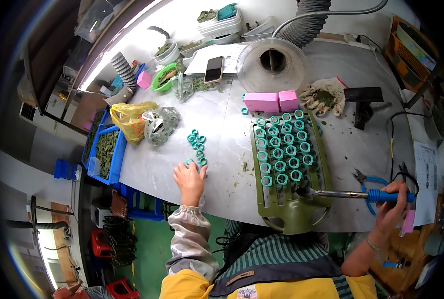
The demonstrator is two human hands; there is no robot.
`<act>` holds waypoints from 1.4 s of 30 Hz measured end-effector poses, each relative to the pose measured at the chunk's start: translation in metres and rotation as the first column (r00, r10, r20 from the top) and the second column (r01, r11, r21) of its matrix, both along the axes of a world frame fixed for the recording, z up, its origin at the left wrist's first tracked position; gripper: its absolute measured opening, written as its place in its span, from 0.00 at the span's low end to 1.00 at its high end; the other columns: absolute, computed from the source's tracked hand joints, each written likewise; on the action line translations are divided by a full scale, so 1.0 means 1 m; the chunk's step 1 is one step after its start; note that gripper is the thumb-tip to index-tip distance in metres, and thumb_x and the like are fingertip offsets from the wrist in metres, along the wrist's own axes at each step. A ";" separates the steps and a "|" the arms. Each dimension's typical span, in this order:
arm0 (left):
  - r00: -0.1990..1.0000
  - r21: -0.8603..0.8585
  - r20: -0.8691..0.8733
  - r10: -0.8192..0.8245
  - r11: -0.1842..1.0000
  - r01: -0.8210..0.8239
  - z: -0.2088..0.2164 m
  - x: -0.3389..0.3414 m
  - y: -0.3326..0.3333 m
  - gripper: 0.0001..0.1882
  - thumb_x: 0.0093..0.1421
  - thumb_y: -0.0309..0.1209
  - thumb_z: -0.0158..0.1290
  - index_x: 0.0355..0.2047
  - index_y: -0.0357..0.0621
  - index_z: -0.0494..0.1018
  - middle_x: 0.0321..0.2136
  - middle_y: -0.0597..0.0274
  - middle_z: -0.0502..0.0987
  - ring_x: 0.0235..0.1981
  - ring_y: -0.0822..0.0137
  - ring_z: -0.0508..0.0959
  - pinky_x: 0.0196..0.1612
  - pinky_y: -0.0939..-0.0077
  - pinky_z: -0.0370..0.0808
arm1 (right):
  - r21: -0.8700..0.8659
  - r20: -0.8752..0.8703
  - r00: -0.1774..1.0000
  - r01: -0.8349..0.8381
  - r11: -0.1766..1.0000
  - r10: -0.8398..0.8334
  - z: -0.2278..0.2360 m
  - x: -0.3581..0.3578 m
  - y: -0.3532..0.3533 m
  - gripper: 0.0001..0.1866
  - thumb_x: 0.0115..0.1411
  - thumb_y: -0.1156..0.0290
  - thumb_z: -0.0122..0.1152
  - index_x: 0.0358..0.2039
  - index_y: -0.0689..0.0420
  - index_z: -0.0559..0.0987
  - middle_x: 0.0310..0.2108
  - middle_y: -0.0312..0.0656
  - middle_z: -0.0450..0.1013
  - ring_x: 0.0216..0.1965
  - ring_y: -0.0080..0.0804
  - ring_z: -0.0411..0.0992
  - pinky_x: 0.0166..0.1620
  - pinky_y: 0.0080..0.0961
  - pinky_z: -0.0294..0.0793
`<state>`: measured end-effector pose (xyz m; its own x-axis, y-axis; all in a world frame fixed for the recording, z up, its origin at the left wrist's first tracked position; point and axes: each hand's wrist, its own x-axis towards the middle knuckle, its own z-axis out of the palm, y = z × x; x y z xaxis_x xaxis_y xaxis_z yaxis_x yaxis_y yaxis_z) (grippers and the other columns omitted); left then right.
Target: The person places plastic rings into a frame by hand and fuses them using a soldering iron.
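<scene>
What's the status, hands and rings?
Left hand at loose teal rings, grip unclear. Right hand holds blue-handled tool, tip over green rack. More rings on rack. Blue pliers beneath tool.

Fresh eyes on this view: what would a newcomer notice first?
Probably the teal rings lined up in rows on the green rack, right of centre. Next, the blue-handled tool in the right hand, its dark tip over the rack's near part. Then the left hand, at the near end of a loose ring cluster.
</scene>
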<state>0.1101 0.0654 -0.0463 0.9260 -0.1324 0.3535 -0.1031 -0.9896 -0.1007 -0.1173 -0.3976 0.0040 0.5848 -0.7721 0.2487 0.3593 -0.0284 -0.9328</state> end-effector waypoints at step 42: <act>0.152 -0.652 -0.732 -0.664 0.619 -0.437 0.052 -0.091 -0.062 0.16 0.67 0.29 0.51 0.52 0.34 0.71 0.42 0.56 0.78 0.41 0.67 0.80 0.45 0.77 0.77 | 0.076 0.011 0.930 0.366 0.927 -0.368 0.016 -0.018 -0.019 0.18 0.63 0.59 0.52 0.21 0.58 0.72 0.21 0.36 0.68 0.17 0.23 0.66 0.13 0.16 0.58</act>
<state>0.0195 0.0032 0.0061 0.5120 -0.5489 -0.6607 0.3273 -0.5865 0.7409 -0.1353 -0.4165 0.0204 0.2513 -0.9478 0.1963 0.3595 -0.0970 -0.9281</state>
